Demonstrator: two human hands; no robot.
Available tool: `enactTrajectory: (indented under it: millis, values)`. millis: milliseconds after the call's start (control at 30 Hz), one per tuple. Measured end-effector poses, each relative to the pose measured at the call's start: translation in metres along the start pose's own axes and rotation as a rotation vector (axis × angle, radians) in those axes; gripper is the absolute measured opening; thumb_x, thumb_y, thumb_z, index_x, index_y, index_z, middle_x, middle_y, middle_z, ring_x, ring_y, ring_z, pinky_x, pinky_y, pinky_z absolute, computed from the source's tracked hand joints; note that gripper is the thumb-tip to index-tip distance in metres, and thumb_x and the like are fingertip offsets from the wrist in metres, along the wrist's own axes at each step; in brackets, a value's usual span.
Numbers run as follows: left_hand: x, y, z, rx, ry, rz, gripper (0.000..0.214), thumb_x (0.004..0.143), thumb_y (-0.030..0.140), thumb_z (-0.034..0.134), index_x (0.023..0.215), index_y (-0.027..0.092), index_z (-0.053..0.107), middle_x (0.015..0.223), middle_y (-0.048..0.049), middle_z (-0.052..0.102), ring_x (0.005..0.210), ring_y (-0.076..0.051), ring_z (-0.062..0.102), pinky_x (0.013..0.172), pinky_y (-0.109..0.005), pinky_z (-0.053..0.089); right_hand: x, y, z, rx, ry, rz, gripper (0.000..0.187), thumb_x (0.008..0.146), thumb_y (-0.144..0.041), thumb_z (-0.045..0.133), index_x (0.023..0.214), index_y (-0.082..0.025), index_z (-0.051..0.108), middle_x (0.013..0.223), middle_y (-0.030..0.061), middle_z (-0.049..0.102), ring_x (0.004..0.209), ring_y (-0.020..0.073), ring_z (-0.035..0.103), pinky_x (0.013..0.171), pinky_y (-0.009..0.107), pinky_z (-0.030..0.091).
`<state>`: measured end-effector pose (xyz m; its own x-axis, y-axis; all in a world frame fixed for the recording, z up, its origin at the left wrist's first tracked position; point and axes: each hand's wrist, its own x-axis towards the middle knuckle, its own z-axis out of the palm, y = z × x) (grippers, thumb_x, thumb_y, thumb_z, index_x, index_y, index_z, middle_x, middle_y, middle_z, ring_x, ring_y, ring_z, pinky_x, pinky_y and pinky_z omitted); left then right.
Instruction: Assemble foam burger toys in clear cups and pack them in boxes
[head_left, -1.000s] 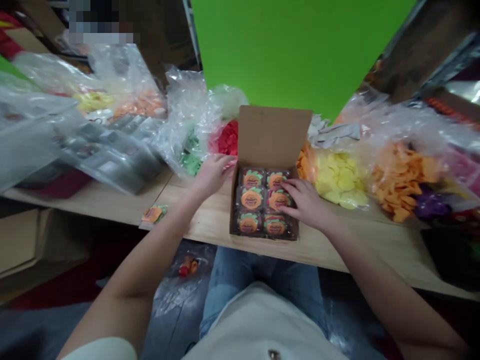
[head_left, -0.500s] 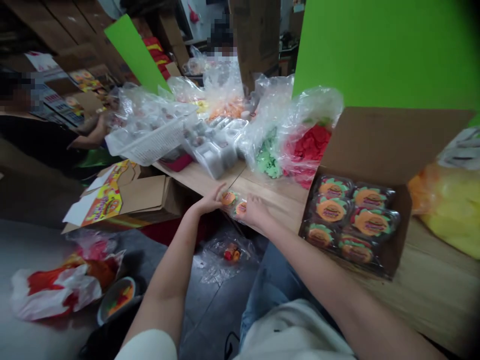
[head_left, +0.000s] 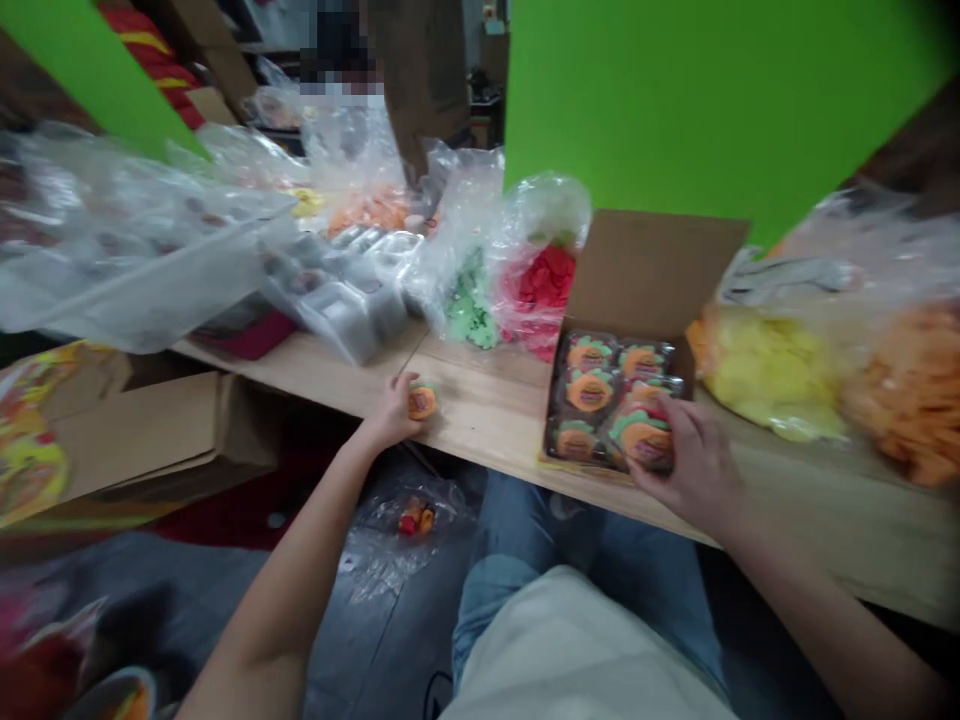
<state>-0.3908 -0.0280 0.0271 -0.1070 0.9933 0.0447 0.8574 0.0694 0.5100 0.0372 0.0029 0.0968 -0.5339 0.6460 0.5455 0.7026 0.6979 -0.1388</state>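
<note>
At lower centre-left, the left hand [head_left: 388, 418] rests half closed at the edge of the wooden table [head_left: 480, 410], pinching a small orange round piece [head_left: 422, 402]. Further right, an open cardboard box [head_left: 637, 270] holds clear-wrapped orange-and-green sweets [head_left: 589, 392]; the right hand [head_left: 697, 470], fingers curled, grips one tilted sweet packet [head_left: 645, 442] at the box's front corner, where a loose grip could drop it

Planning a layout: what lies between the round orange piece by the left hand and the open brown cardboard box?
Bare light wooden tabletop, in the head view.
</note>
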Motion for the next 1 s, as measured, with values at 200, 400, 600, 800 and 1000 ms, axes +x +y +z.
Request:
enactTrajectory:
  millis: [200,400,600,800,1000]
  values:
    - [0.015,0.021,0.018,-0.048,0.118,-0.057,0.081,0.053,0.040,0.071,0.120,0.016,0.034,0.118,-0.0106,0.037,0.117,-0.033,0.034,0.099,-0.049,0.031,-0.008,0.040,-0.021,0.048,-0.370,-0.073,0.063,0.081,-0.031,0.053,0.138,-0.020,0.028,0.133,0.0123,0.035,0.126,0.0274,0.029,0.104,0.045,0.032]
    - [0.017,0.026,0.022,-0.232,0.079,-0.112,0.075,0.056,0.037,0.069,0.119,0.016,0.034,0.108,-0.0075,0.047,0.101,-0.027,0.052,0.088,-0.044,0.044,-0.012,0.041,-0.036,0.140,-0.440,-0.069,0.052,0.086,-0.035,0.045,0.136,-0.026,0.032,0.140,0.0093,0.030,0.131,0.0261,0.024,0.104,0.047,0.030]
    - [0.012,0.068,0.013,-0.596,0.248,-0.208,0.077,0.061,0.033,0.072,0.125,0.023,0.030,0.101,-0.0035,0.053,0.082,-0.017,0.060,0.076,-0.036,0.051,0.018,0.098,-0.051,0.173,-0.009,0.174,0.027,0.086,-0.030,0.047,0.110,-0.022,0.055,0.105,0.0080,0.058,0.100,0.0220,0.052,0.088,0.040,0.043]
    - [0.030,0.143,0.004,-0.709,0.289,0.026,0.082,0.057,0.026,0.076,0.125,0.028,0.032,0.106,-0.0034,0.048,0.085,-0.016,0.058,0.078,-0.036,0.051,0.114,0.098,-0.012,0.140,-0.265,-0.028,0.018,0.085,-0.028,0.048,0.093,-0.018,0.060,0.093,0.0061,0.061,0.091,0.0185,0.053,0.083,0.032,0.041]
    - [0.037,0.168,0.018,-0.686,0.242,0.089,0.077,0.062,0.027,0.074,0.125,0.028,0.031,0.112,-0.0046,0.046,0.090,-0.017,0.057,0.079,-0.034,0.050,0.175,0.052,0.038,-0.078,-0.579,0.017,0.034,0.076,-0.039,0.059,0.099,-0.013,0.058,0.099,0.0148,0.062,0.097,0.0272,0.054,0.081,0.036,0.041]
